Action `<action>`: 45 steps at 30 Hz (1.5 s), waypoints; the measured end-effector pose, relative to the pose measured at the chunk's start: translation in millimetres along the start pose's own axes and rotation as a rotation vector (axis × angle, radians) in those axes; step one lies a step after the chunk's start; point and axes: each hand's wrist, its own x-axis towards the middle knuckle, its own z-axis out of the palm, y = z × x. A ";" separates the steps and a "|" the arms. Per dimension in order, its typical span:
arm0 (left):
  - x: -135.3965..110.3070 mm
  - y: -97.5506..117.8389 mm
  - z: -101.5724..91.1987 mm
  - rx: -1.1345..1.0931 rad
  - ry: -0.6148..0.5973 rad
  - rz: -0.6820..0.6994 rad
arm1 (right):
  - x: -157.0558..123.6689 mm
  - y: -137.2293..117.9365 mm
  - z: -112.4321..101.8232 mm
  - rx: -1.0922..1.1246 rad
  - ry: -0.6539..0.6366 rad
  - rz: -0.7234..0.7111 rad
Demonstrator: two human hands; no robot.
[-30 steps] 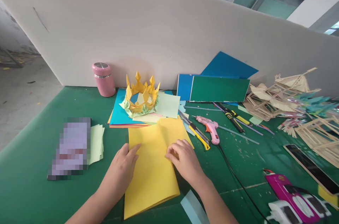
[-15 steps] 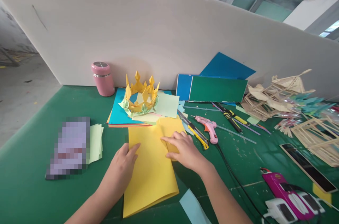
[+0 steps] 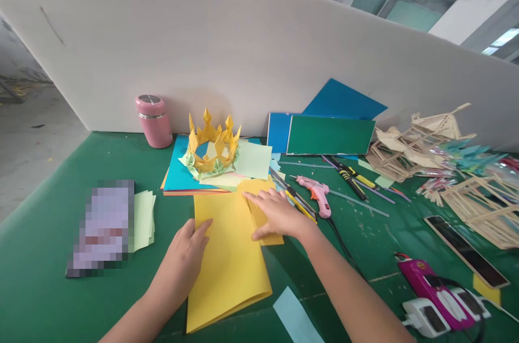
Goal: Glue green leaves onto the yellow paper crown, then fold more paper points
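A yellow paper sheet (image 3: 227,262) lies on the green table (image 3: 52,197) in front of me, with a fold running up its middle. My left hand (image 3: 184,256) rests flat on its left edge, fingers together and stretched. My right hand (image 3: 275,216) lies flat on the folded upper right part, fingers extended toward the crease. Just behind the sheet a yellow paper crown (image 3: 213,145) sits on a stack of coloured papers (image 3: 182,175).
A pink flask (image 3: 153,121) stands by the white partition. A yellow utility knife (image 3: 298,199), pink glue gun (image 3: 316,191), blue and green sheets (image 3: 330,134), wooden stick models (image 3: 430,148), a pink device (image 3: 438,294) and pale green papers (image 3: 144,218) lie around.
My right hand slid up and left along the folded part of the yellow sheet, its fingers flattening. My left hand stayed in place.
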 end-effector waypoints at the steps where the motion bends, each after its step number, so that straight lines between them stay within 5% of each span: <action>1: -0.1 -0.3 0.3 -0.001 -0.001 0.000 | 0.4 0.9 0.4 0.003 -0.003 0.002; 8: -1.0 0.7 -1.1 0.021 -0.007 -0.009 | -3.8 -2.9 2.5 -0.002 0.041 0.039; 18: -7.0 5.8 5.8 0.137 0.027 0.007 | -57.3 -28.2 28.4 0.020 0.234 0.041; 30: -5.1 9.3 3.2 0.074 0.102 -0.016 | -104.9 -45.5 43.7 0.191 0.165 -0.083; 35: 0.2 11.3 -7.4 0.007 0.125 -0.018 | -89.1 -34.6 28.8 0.333 0.272 -0.029; 39: 3.4 9.1 -12.7 -0.058 0.182 -0.004 | -58.4 -36.8 37.7 0.326 0.427 0.056; 45: 3.3 7.3 -8.4 -0.071 0.070 -0.122 | -50.8 -38.7 51.7 0.279 0.365 -0.044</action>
